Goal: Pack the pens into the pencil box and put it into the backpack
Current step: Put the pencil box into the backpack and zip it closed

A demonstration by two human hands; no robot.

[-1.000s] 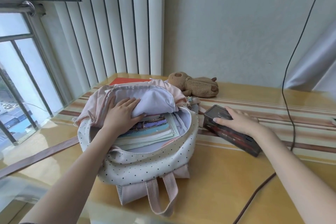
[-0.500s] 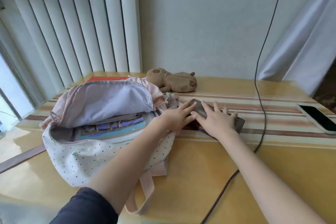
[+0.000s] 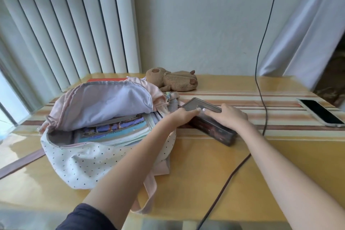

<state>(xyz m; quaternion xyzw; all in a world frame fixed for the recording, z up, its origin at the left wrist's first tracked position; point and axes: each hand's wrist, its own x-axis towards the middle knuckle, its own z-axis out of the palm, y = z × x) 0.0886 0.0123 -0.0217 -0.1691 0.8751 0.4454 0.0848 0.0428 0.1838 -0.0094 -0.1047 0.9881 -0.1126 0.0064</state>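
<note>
A dark pencil box [image 3: 209, 123] with a shiny lid lies closed on the table, just right of the backpack. My left hand [image 3: 182, 117] grips its near left side, fingers on the lid. My right hand [image 3: 230, 118] rests on top of the box's right half, holding it. The white dotted backpack [image 3: 89, 157] lies on its back with its mouth wide open, pink flap folded up. Several books [image 3: 115, 130] fill its inside. No pens are in sight.
A brown plush toy [image 3: 173, 80] lies behind the backpack by the wall. A black cable [image 3: 261, 89] hangs down the wall and crosses the table toward me. A phone [image 3: 321, 115] lies at the far right. A red book [image 3: 104, 80] peeks out behind the backpack.
My left hand left the backpack's flap and came across to the pencil box. Both hands now hold the box, and the view has swung to the right.
</note>
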